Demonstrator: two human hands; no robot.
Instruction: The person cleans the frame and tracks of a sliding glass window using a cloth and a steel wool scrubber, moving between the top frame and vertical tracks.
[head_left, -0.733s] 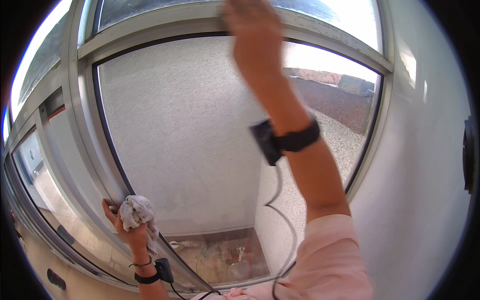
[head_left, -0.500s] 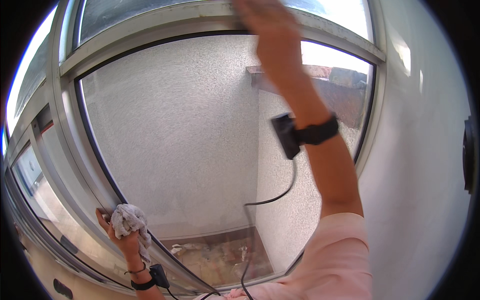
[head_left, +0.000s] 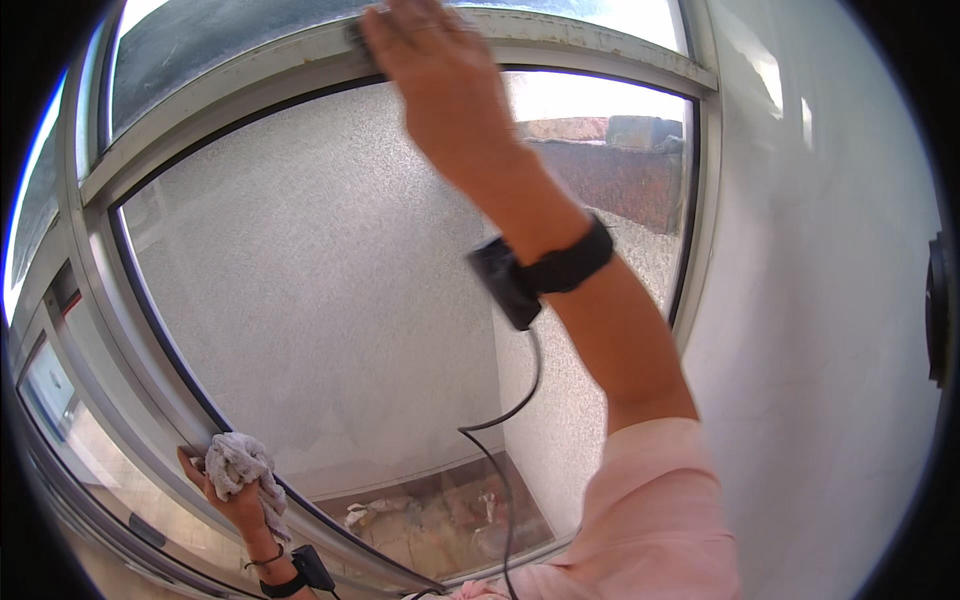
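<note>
My right hand (head_left: 435, 75) is raised to the top of the window, against the pale metal crossbar (head_left: 250, 92) of the window frame. Its fingers, blurred by motion, press over a small dark thing (head_left: 358, 42) whose kind I cannot make out. Low on the left, my left hand (head_left: 235, 505) grips a crumpled grey-white cloth (head_left: 238, 466). That hand rests at the upright metal side frame, with the thumb side against it. Below the crossbar lies the large window pane (head_left: 320, 260), edged with a black seal.
A black cable (head_left: 535, 375) hangs from the black device (head_left: 503, 282) strapped to my right wrist. To the right stands a smooth white wall (head_left: 800, 330). Sliding window tracks (head_left: 90, 500) run along the lower left. Through the glass show a rough wall and rubble (head_left: 430, 520).
My right hand has moved left along the crossbar. The view has shifted slightly, while my left hand still holds the cloth at the side frame.
</note>
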